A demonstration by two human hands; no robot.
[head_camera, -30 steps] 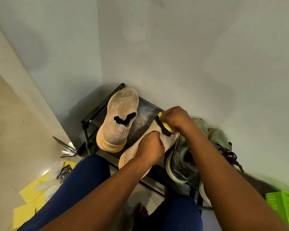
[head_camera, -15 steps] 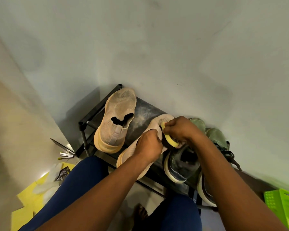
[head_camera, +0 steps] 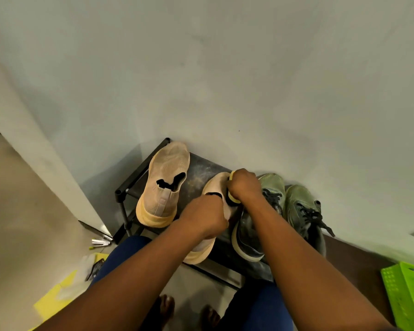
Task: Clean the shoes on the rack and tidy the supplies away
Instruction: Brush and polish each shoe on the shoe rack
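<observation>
The right hand (head_camera: 244,185) grips a yellow sponge (head_camera: 232,200) against the beige shoe (head_camera: 216,185), which the left hand (head_camera: 204,217) grasps on the rack (head_camera: 129,185). Scrubbing step in progress; next, probably work toward uncleaned fabric.

The two beige slip-on shoes, one free-standing (head_camera: 166,180) and one held (head_camera: 215,185), have a matt knitted mesh upper over a smooth rubbery tan sole. The rack (head_camera: 132,185) looks like dark metal tubing; its shelf is dull and dusty. The green lace-up shoes (head_camera: 299,206) look like matt cloth. The crate (head_camera: 406,290) is glossy lime plastic lattice. The sponge (head_camera: 233,201) looks yellow, soft and matt
</observation>
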